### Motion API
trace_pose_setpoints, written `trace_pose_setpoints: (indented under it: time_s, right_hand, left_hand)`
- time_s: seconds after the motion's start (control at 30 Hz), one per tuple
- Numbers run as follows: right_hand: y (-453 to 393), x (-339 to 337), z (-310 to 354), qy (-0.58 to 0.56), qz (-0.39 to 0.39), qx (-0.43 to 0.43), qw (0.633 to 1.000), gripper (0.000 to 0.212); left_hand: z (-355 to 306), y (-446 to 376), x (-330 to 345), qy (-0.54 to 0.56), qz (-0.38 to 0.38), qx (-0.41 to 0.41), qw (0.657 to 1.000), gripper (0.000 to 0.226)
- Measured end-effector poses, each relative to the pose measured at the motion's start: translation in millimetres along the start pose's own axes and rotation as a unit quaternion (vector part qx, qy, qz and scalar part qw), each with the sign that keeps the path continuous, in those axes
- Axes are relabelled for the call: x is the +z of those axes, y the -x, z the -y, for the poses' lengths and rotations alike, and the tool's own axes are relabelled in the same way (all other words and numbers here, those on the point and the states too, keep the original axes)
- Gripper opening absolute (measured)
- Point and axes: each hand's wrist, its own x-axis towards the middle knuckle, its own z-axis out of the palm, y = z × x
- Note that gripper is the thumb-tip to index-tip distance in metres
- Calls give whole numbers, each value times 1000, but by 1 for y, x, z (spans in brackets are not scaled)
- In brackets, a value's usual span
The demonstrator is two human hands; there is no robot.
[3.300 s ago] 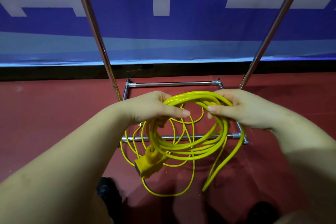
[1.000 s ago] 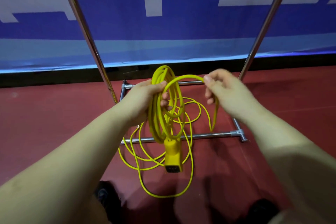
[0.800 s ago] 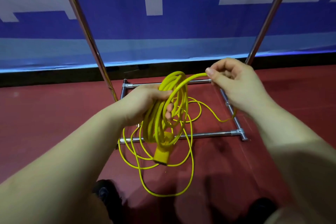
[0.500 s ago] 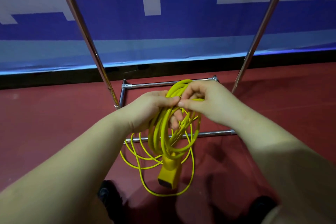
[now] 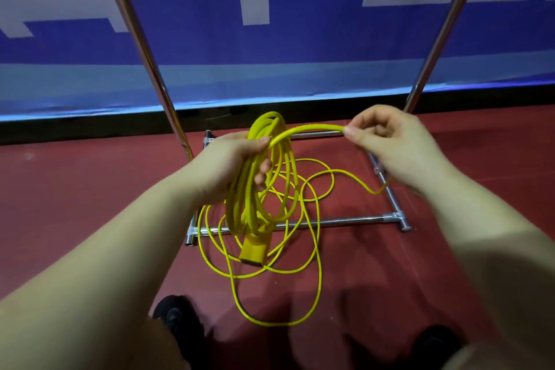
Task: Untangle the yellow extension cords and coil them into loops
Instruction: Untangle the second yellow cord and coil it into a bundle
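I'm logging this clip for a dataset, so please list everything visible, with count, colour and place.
Coiled bundle of thick yellow extension cord: one, yellow, hanging from the left hand, centre.
Yellow block-shaped socket end: one, yellow, dangling below the bundle.
Loose thin yellow cord loops: count of cords unclear, yellow, lying on the floor over the frame.
Chrome tube rack frame: one, silver, base on the floor, two uprights rising.
Dark red floor: one, red, underfoot.
Blue banner with white shapes: one, behind the rack.
Black shoes: two, bottom edge.
Left hand: closed round the bundle.
Right hand: fingers pinching a cord strand.
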Motion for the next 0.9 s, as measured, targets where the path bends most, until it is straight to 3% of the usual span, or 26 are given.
trace_pose_setpoints:
  time_s: [0.13, 0.27, 0.5, 0.6, 0.67, 0.77, 0.9]
  right_hand:
    - [1, -1, 5, 30, 22, -14, 999, 13]
    - [5, 15, 3, 82, 97, -22, 992, 13]
    - [8, 19, 6, 107, 4, -11, 994, 23]
    - [11, 20, 7, 114, 7, -6, 993, 25]
    - [10, 18, 3, 150, 43, 11, 988, 29]
    - [10, 13, -10, 253, 198, 83, 943, 32]
    - [16, 12, -35, 386, 325, 162, 848, 10]
  left_hand:
    - [3, 3, -1, -30, 15, -35, 999, 22]
    - [5, 6, 11, -43, 70, -50, 995, 22]
    - [6, 5, 22, -40, 108, -36, 993, 19]
    - [5, 5, 23, -102, 111, -21, 988, 33]
    - [6, 5, 22, -137, 100, -10, 985, 24]
    - [5, 2, 15, -102, 42, -2, 994, 29]
    - [-2, 1, 1, -6, -55, 26, 998, 30]
